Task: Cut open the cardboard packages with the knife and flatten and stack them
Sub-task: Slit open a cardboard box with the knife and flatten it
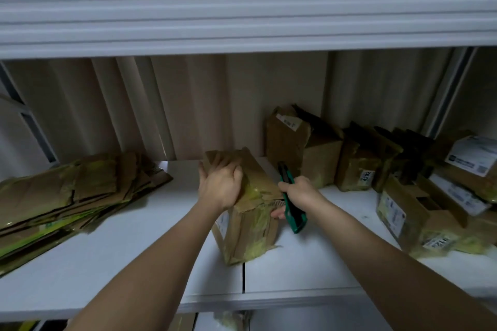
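A brown cardboard package [248,226] with yellow-green tape stands on the white shelf [139,258] in the middle. My left hand [219,183] lies on its top with curled fingers gripping the far flap. My right hand [297,192] grips a green utility knife [291,203] at the package's right upper edge; the knife's dark tip points up and away. A pile of flattened cardboard [67,196] lies at the left of the shelf.
Several unopened and torn packages [357,158] crowd the right and back right of the shelf, some with white labels. A white upper shelf beam [242,19] crosses overhead. A curtain-like backing [161,105] hangs behind. More packages show under the shelf's front edge.
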